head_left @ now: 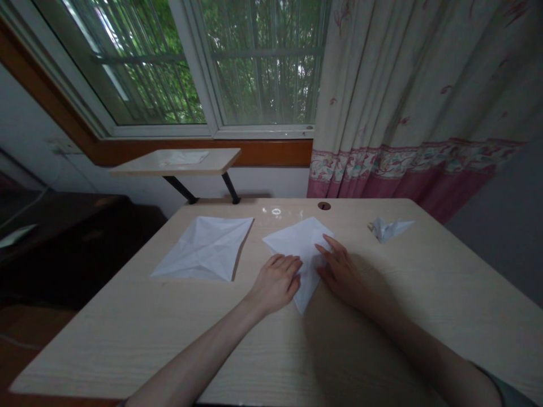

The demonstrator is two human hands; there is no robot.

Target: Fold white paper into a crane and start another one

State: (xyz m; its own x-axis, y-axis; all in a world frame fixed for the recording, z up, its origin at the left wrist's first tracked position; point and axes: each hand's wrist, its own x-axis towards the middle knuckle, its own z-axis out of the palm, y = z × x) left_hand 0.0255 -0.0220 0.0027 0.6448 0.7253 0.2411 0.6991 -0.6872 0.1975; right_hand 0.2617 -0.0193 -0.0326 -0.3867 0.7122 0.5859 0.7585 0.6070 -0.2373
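"Window light is coming past a pink-hemmed curtain (407, 85) and falling across a pale wood-grain counter (127, 339). I'm watching from the far end of the link. What are the hands doing?"

"I'm seeing them lying open and nearly flat. The left hand (275, 284) is resting with its fingers together, the right hand (339, 270) with its fingers slightly spread, one on each side of a folded paper diamond (303, 243). Neither is pinching anything; they're pressing on it from above."

"Where's that diamond lying?"

"Just in front of the round cable grommet (324, 206) at the counter's back edge, with its long point aimed toward me."

"Give me a count."

"Two hands and three papers on the counter. Besides the diamond, a creased square sheet (203, 249) is lying open to the left of the grommet, and a small folded paper figure (388, 229) is sitting to its right. Behind the grommet, a pale sheet (180, 157) is lying on a wall shelf (224, 159)."

"How far along are they?"

"One sheet is creased and flattened, one is holding a kite-like fold, and the small one is folded most tightly. What's left, I can't tell."
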